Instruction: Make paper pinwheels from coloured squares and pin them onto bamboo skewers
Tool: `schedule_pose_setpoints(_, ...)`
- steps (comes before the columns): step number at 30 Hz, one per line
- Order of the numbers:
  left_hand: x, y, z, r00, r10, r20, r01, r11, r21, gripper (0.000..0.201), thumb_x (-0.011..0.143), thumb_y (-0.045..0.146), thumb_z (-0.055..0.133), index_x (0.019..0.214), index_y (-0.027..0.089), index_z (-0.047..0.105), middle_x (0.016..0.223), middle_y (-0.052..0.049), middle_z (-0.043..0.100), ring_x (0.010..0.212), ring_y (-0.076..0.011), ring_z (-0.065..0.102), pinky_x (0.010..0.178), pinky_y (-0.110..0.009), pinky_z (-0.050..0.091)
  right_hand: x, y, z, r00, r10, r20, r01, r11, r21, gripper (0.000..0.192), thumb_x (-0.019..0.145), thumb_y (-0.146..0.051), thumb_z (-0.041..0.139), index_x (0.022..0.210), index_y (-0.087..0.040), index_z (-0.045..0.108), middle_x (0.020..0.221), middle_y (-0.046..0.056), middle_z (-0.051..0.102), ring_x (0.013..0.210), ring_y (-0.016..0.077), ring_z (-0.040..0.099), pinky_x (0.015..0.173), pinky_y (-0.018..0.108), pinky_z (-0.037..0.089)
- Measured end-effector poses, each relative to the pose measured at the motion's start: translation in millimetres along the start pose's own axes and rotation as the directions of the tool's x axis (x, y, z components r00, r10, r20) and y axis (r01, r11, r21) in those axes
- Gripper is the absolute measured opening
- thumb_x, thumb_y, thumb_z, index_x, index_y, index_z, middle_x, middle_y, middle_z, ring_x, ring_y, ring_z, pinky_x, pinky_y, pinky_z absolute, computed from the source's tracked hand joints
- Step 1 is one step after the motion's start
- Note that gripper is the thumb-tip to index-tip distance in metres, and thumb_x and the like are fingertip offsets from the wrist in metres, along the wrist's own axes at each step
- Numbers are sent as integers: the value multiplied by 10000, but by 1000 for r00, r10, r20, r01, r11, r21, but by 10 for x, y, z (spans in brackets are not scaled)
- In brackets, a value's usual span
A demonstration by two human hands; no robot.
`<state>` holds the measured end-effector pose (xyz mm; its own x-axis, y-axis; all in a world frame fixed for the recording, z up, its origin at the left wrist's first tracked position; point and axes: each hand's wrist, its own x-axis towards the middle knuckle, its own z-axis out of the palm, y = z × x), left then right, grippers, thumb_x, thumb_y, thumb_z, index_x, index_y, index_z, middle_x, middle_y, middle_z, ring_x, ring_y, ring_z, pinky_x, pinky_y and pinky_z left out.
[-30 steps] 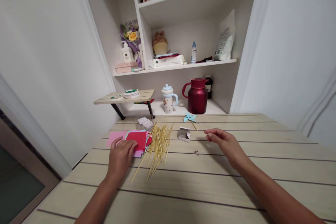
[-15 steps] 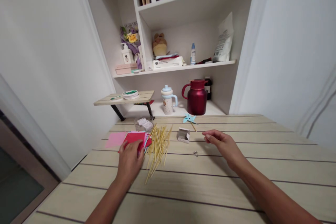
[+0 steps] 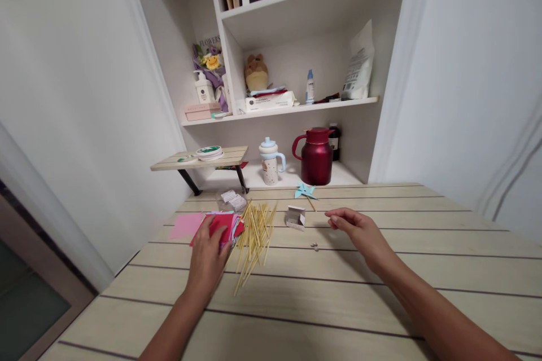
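Note:
On the left, my left hand (image 3: 207,248) rests over a stack of square coloured papers with a red sheet (image 3: 223,220) on top. Its thumb and forefinger are apart, touching the stack near its front edge. Beside it, thin yellow sticks (image 3: 255,237) lie in a loose pile. My right hand (image 3: 358,233) hovers at the right, fingers stretched forward and thumb near the forefinger, with nothing visible in it. Closest to it are several small metallic pieces (image 3: 314,246) and a small open cardboard box (image 3: 295,218). Behind the box lies a light blue paper pinwheel (image 3: 305,191) on a stick.
A pink sheet (image 3: 185,225) lies left of the stack, with a clear bag (image 3: 232,200) behind. A small raised stand (image 3: 232,154) holds round white items. On the bottom shelf are a handled cup (image 3: 270,169) and a red jug (image 3: 317,158).
My left hand's fingers have shifted slightly across the red sheet, and more of its gap between thumb and forefinger shows. My right hand stays nearly still. The view has shifted a little.

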<state>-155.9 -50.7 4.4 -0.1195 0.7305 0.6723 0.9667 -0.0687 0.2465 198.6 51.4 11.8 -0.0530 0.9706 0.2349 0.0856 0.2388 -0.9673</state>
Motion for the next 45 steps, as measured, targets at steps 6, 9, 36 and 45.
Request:
schedule_pose_setpoints(6,13,-153,62,991,-122,-59,116,989,-95,262,858,317,542,1005,170,701,1256,-157,550,1210,-305,559,1042,-486,473,2,-5,-1,1000,2,-10,-2,1000,-1,281,740,-448,693,883,-213,748,828,70,741,844,266,668,806,380,497)
schedule_pose_setpoints(9,30,-209,56,981,-177,-79,167,978,-127,256,842,325,525,951,182,706,1164,-144,595,1120,-286,611,979,-466,520,-2,-18,-1,1000,7,-9,-7,1000,4,270,737,-432,697,882,-210,748,830,69,740,840,259,663,805,374,494)
schedule_pose_setpoints(36,626,642,-194,785,159,-599,-163,985,48,112,895,281,603,905,208,688,949,-69,703,920,-240,636,897,-434,462,-241,-407,125,941,118,317,-228,914,335,354,740,-448,771,973,-183,737,951,89,755,818,214,687,868,412,517)
schedule_pose_setpoints(45,288,1284,601,494,781,-381,-789,587,179,233,920,92,498,1019,147,701,960,-81,773,962,-210,668,1052,-459,368,-449,-416,436,903,98,418,-384,620,684,608,651,-354,879,1178,-216,609,1104,77,726,1032,222,678,988,395,452)
